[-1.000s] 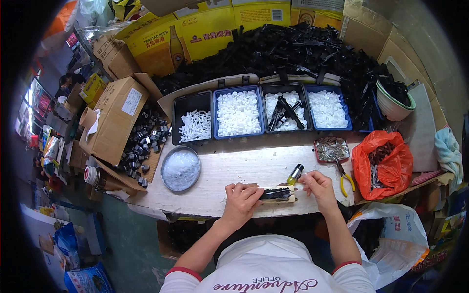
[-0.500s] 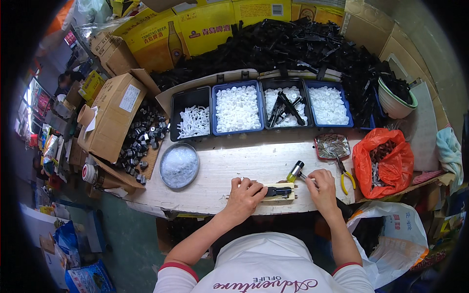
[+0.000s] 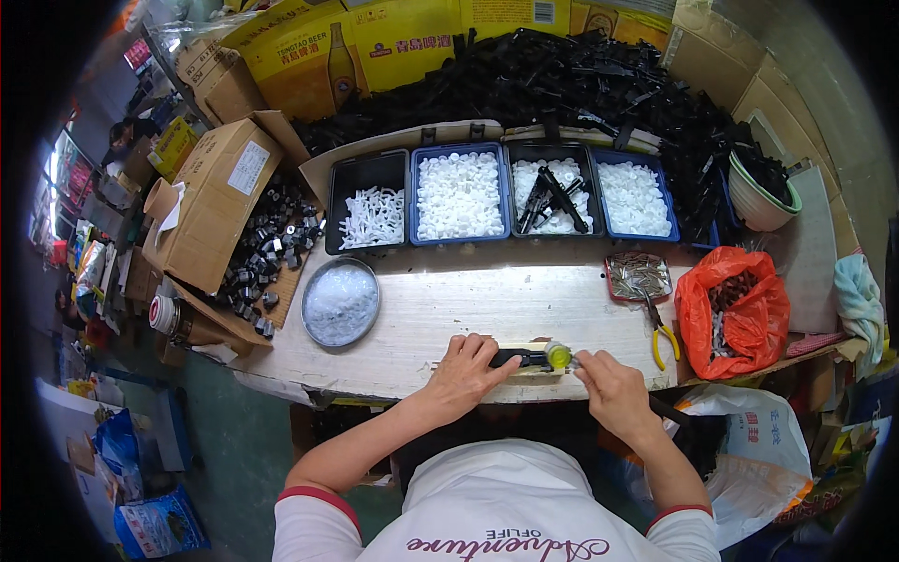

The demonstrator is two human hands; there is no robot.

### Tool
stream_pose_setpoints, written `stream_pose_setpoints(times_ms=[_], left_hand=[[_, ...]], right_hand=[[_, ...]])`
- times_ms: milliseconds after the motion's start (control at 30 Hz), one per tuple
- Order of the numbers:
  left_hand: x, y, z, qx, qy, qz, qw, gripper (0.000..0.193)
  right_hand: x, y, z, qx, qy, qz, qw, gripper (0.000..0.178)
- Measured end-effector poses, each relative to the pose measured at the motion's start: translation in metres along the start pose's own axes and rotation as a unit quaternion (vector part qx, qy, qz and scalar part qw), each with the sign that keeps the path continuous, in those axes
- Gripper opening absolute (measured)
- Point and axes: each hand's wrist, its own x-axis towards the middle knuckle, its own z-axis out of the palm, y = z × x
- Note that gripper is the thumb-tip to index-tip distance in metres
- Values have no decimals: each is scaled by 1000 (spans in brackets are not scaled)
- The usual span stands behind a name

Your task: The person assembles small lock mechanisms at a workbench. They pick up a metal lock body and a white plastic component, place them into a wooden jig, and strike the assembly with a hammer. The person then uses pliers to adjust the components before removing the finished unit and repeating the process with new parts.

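Note:
My left hand point(image 3: 463, 377) is at the front of the bench with its fingers closed on a black part point(image 3: 526, 359), a slim elongated piece. That part lies over a small pale block point(image 3: 536, 345), mostly covered. From the right, my right hand point(image 3: 614, 393) grips the handle of a small hammer point(image 3: 558, 356). The hammer's yellow-green striking face is over the right end of the black part; whether it touches cannot be made out. Right of my right hand lie pliers with yellow handles point(image 3: 666, 345).
Behind stand bins of white pieces point(image 3: 459, 197), one with black parts point(image 3: 552, 201) on top. A round dish point(image 3: 340, 304) is left; a red tray of metal pins point(image 3: 639, 276) and orange bag point(image 3: 735, 318) are right. Black parts point(image 3: 524, 89) are heaped at the back.
The hammer has swung down and left, its head now over the black part's right end. My right hand has shifted slightly down and left; my left hand still holds the part.

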Motion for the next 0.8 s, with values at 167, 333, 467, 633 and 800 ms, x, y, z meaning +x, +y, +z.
stream_pose_setpoints(times_ms=[167, 333, 467, 633, 800], left_hand=[[1, -1, -3, 22, -15, 21, 999, 39], [2, 2, -5, 16, -41, 15, 999, 44], [3, 3, -8, 31, -30, 11, 999, 37], [8, -1, -7, -1, -37, -57, 998, 48], [0, -9, 1, -131, 10, -103, 986, 58]], right_hand=[[5, -22, -16, -8, 13, 2, 1000, 18], [5, -15, 12, -79, -82, 30, 993, 16], [12, -25, -2, -46, -25, 5, 999, 14], [5, -23, 7, -121, -117, 15, 986, 14], [18, -24, -5, -32, -45, -50, 997, 15]])
